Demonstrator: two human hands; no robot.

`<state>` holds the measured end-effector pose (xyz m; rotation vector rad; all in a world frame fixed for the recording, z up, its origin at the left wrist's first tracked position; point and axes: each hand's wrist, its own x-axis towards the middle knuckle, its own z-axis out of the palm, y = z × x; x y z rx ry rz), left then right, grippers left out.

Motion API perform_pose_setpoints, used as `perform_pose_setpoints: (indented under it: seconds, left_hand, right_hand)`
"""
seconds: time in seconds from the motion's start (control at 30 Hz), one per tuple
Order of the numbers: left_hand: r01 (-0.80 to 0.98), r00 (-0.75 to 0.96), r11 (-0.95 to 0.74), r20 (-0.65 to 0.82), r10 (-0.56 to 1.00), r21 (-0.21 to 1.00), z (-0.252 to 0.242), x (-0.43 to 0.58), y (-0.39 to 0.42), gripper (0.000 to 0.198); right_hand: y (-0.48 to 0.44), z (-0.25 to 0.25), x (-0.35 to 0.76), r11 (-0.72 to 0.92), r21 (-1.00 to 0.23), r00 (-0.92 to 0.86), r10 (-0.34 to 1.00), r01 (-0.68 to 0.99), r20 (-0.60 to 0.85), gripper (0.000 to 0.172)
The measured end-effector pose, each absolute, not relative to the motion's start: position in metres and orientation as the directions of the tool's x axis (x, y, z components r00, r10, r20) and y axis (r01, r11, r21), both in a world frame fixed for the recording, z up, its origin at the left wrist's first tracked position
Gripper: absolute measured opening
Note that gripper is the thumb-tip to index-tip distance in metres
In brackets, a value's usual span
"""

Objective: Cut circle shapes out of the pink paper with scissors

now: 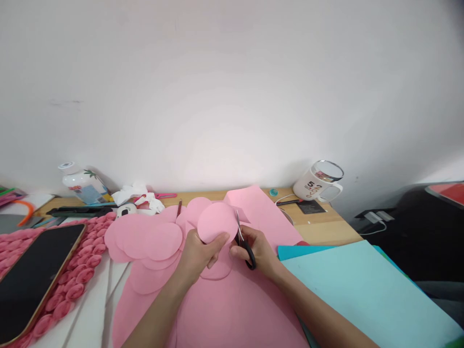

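My left hand (pixel 197 253) pinches a pink paper circle (pixel 216 221) and holds it upright above the desk. My right hand (pixel 255 249) grips black-handled scissors (pixel 243 240), whose blades point up along the circle's right edge. Under both hands lies a large pink paper sheet (pixel 232 309). Several cut pink circles (pixel 152 239) are piled just left of my left hand.
A phone (pixel 34 275) lies on a mat of pink paper rosettes (pixel 85 270) at the left. Light blue sheets (pixel 362 290) cover the desk at the right. A white mug (pixel 317 182), a bottle (pixel 81 184), crumpled paper (pixel 137 195) and a pencil (pixel 179 208) sit by the wall.
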<state>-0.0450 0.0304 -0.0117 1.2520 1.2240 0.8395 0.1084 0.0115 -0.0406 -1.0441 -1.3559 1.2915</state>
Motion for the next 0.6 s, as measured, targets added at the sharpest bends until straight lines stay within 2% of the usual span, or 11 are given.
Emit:
perform_pose_setpoints:
  seconds: [0.6]
  left_hand:
    - [0.142, 0.238, 0.174, -0.204, 0.949, 0.974, -0.0075, -0.0456, 0.0294, 0.050]
  right_hand:
    - [0.0114, -0.0406, 0.1079, 0.077, -0.996, -0.203, 0.975, -0.051, 0.086, 0.038]
